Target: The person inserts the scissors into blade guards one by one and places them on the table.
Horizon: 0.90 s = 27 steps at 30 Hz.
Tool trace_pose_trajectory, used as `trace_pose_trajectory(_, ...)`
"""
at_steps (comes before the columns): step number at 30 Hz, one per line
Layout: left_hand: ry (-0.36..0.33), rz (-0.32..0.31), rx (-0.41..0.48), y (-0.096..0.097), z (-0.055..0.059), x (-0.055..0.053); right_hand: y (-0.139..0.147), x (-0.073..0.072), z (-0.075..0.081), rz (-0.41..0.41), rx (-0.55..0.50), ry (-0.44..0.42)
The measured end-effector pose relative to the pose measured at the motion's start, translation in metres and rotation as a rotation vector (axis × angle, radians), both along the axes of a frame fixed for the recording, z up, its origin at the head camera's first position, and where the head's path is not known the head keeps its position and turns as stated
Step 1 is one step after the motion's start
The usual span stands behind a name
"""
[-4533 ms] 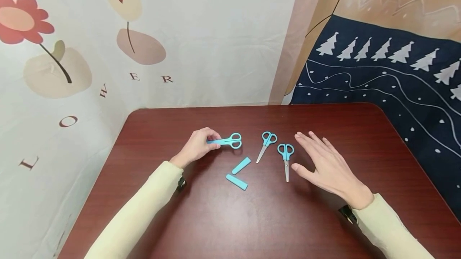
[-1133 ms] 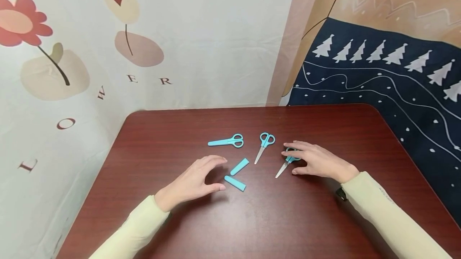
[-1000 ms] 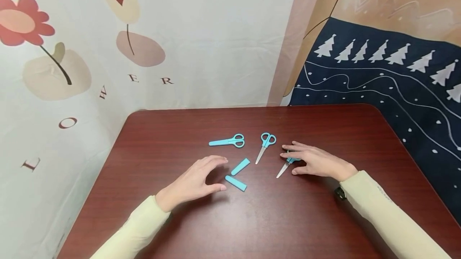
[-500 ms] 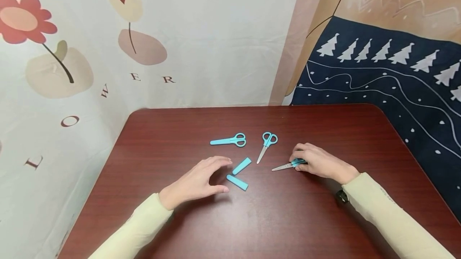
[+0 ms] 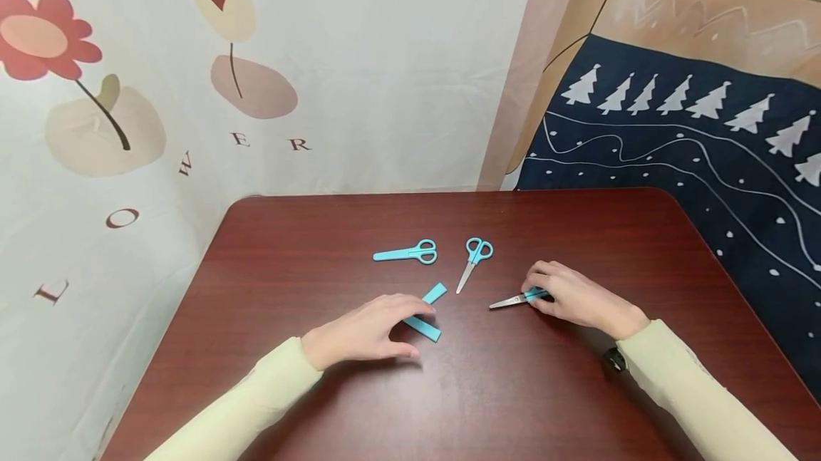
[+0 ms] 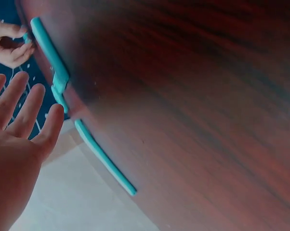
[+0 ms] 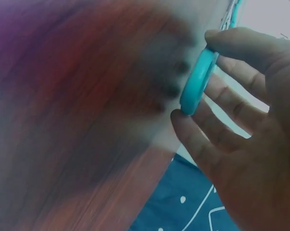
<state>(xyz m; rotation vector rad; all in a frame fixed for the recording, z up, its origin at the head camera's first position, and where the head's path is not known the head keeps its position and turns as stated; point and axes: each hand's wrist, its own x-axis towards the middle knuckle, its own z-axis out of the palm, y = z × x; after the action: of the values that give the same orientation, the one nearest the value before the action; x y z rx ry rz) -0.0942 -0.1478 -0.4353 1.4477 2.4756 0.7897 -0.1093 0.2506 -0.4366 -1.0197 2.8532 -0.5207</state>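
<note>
My right hand [image 5: 580,297] grips a pair of scissors [image 5: 507,302] by its turquoise handles, the bare metal blades pointing left. In the right wrist view a handle ring [image 7: 197,84] sits between thumb and fingers. My left hand [image 5: 368,329], fingers spread and thumb apart, hovers over two turquoise blade covers. One cover [image 5: 425,329] lies in front, its left end by the fingers; the other cover [image 5: 436,293] lies just behind, partly hidden by the hand. In the left wrist view the left fingers hold nothing, and a cover [image 6: 49,50] lies beyond them.
Farther back on the brown table [image 5: 288,240] lie covered scissors [image 5: 394,254], handles to the right. Beside them are uncovered scissors [image 5: 476,253], blades pointing toward me. A light printed curtain [image 5: 385,90] stands behind the table's far edge.
My left hand released the covered scissors and came forward and right over the covers. My right hand took the right-hand scissors by the handles, turning the blades from pointing toward me to pointing left.
</note>
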Motion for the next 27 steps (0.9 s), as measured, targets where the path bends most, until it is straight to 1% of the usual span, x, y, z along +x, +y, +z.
trace_pose_trajectory(2,-0.008,-0.019,-0.028,0.004,-0.001,0.000,0.003,0.002,-0.001,-0.017,-0.003,0.009)
trace_pose_trajectory(4,0.000,-0.037,-0.045,0.008,-0.001,0.001,0.005,0.004,0.000,-0.029,-0.008,0.015)
trace_pose_trajectory(8,0.021,-0.063,-0.044,0.013,-0.003,0.000,0.010,0.008,0.001,-0.031,-0.022,0.027)
trace_pose_trajectory(11,0.018,-0.071,-0.037,0.015,-0.004,-0.002,0.012,0.010,0.003,-0.026,-0.032,0.036)
trace_pose_trajectory(16,-0.016,-0.059,-0.049,0.013,-0.003,-0.006,0.014,0.013,0.006,-0.018,-0.042,0.042)
trace_pose_trajectory(19,-0.023,-0.043,-0.078,0.013,-0.002,-0.006,0.014,0.015,0.007,-0.017,-0.044,0.044)
trace_pose_trajectory(24,-0.015,-0.020,-0.122,0.011,-0.002,-0.006,0.015,0.016,0.008,-0.021,-0.044,0.047)
trace_pose_trajectory(27,0.003,-0.014,-0.128,0.010,-0.003,-0.006,0.015,0.016,0.009,-0.023,-0.045,0.043)
